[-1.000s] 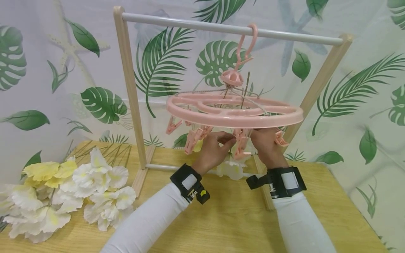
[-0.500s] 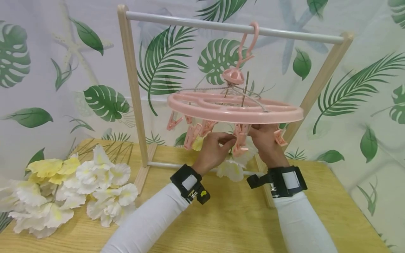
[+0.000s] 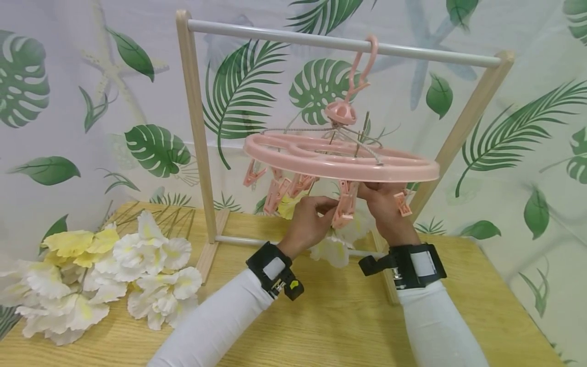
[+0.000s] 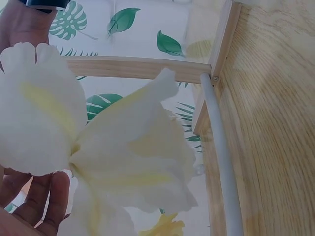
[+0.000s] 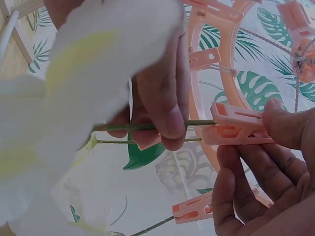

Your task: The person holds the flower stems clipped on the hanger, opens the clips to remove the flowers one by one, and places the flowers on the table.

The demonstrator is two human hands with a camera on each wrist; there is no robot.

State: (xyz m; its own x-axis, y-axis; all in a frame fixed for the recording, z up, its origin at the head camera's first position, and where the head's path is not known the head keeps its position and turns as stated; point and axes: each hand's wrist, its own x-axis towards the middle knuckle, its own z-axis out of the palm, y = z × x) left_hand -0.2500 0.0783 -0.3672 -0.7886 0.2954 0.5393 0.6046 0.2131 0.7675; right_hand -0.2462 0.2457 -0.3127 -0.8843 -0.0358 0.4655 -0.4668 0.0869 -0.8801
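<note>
My left hand [image 3: 308,224] pinches the green stem [image 5: 147,126] of a white artificial flower [image 3: 334,250] below the round pink clip hanger [image 3: 339,171]. My right hand [image 3: 389,211] is under the hanger's right half, its thumb and fingers squeezing a pink clothespin [image 5: 241,125]. In the right wrist view the stem's visible part runs up to that clothespin's mouth; whether it is clamped I cannot tell. White petals [image 4: 113,147] cover much of the left wrist view, with part of the left hand behind them. A yellow flower [image 3: 291,205] hangs behind the left hand.
The hanger's hook [image 3: 362,66] sits on the white bar [image 3: 293,36] of a wooden stand [image 3: 197,127]. Other pink clips [image 3: 277,193] dangle from the ring. White and yellow flowers [image 3: 151,255] lie on the table [image 3: 330,321] at left, stems pointing back.
The front clothespin beside my left hand has tilted and shifted slightly left. Both hands stay nearly in place. The head view has shifted a little.
</note>
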